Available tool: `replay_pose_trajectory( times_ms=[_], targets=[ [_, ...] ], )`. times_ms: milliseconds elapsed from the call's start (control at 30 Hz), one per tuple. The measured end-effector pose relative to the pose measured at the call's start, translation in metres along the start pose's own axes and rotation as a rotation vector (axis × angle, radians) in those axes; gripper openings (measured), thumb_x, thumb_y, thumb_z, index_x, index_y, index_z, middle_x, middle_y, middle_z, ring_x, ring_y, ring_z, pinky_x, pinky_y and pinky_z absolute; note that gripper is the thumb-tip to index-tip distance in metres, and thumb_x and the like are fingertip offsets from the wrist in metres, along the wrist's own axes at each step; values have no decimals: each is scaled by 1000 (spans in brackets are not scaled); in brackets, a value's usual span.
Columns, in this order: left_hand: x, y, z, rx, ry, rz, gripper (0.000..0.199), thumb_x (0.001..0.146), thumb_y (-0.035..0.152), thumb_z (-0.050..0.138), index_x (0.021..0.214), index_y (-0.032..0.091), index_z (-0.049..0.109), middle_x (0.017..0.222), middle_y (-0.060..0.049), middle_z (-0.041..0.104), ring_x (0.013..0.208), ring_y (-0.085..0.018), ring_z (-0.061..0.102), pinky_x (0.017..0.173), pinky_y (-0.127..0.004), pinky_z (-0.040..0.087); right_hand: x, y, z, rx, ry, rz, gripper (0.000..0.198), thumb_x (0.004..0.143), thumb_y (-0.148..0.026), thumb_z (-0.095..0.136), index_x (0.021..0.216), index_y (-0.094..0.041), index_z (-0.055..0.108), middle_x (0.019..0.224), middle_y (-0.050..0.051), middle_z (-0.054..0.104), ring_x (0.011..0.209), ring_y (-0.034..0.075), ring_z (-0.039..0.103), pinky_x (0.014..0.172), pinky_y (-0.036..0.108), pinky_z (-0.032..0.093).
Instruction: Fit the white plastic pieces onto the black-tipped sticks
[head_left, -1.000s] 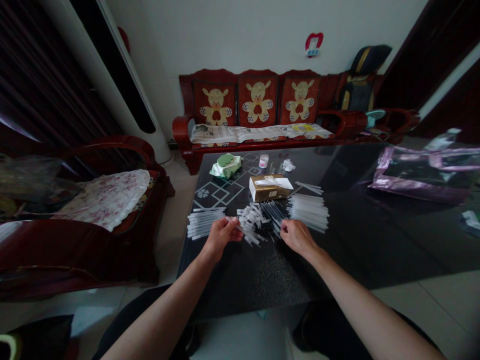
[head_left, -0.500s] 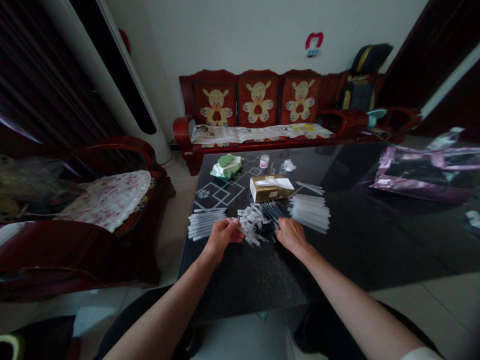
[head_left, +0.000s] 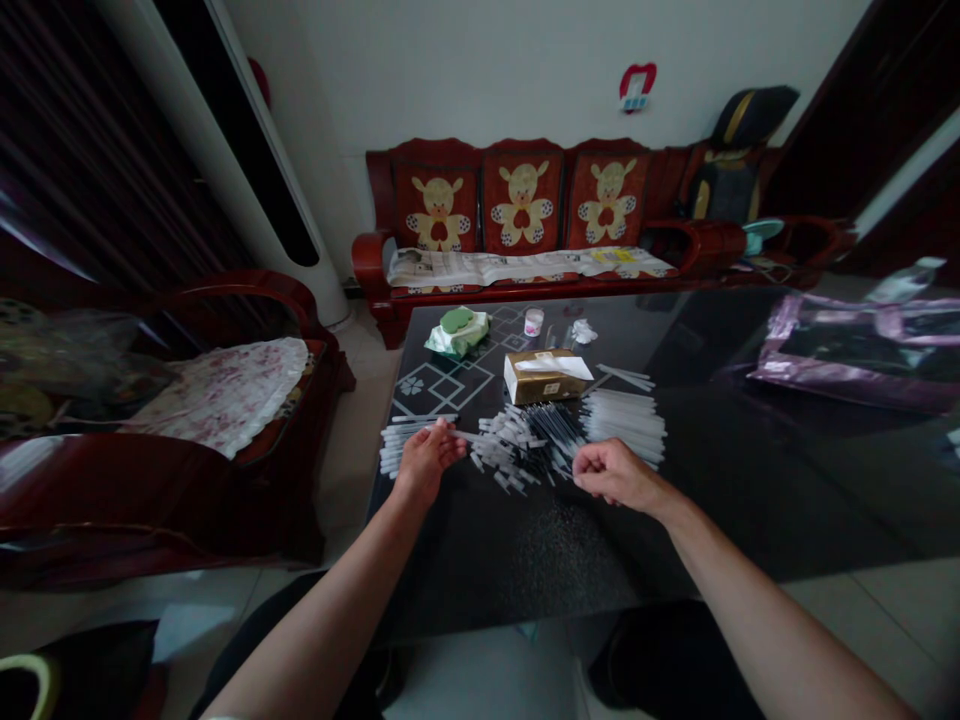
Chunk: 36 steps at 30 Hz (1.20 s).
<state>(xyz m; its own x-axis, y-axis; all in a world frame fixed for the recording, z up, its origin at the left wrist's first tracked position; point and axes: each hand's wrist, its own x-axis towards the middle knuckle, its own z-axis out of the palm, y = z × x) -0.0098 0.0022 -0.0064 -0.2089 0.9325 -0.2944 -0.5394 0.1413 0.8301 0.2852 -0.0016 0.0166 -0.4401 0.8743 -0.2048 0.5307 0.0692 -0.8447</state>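
One head-worn camera looks forward and down, with the left hand [head_left: 426, 460] and right hand [head_left: 619, 474] near, across the table [head_left: 465, 570] to the far sofa [head_left: 565, 200].

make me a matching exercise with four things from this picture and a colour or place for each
1. thin sticks
2. tissue box
3. wipes pack
4. bag

A. green lid
B. purple trim
C. black, close beside the right hand
D. gold and white, directly behind the sticks

Pairs: 1-C, 2-D, 3-A, 4-B
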Motion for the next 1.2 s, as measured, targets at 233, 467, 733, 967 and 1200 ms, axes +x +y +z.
replay_pose_trajectory(
  times_ms=[233,467,733,967,1200],
  targets=[
    [0,1,-2,1,-9,6,17,84,26,61,79,9,58,59,-2,61,56,-12,64,56,-23,55,1,0,2,18,-17,13,8,67,-22,57,67,-14,60,50,-4,54,38,6,44,35,16,32],
    [-1,2,-1,15,-23,16,21,79,29,67,79,10,58,58,-1,60,55,-12,64,55,-23,55,3,4,4,17,-35,8,7,66,-21,57,67,-14,59,50,-4,54,39,6,45,35,15,33],
    [-2,4,1,11,-16,20,21,79,29,67,78,10,58,57,0,59,54,-11,63,55,-22,54,1,1,1,18,-17,-3,7,67,-22,57,66,-15,59,50,-4,53,39,6,43,35,16,31],
    [-1,3,-2,8,-5,27,19,81,27,65,79,10,58,58,-1,61,55,-12,64,56,-22,55,0,0,0,15,-7,5,7,67,-21,57,66,-15,59,49,-4,53,38,6,43,34,15,30],
    [0,-1,-2,34,-26,16,26,76,34,70,79,11,58,58,-1,61,54,-12,64,56,-23,55,2,1,2,20,-25,11,7,66,-21,58,66,-15,59,49,-4,53,38,6,43,35,16,33]
  ],
)
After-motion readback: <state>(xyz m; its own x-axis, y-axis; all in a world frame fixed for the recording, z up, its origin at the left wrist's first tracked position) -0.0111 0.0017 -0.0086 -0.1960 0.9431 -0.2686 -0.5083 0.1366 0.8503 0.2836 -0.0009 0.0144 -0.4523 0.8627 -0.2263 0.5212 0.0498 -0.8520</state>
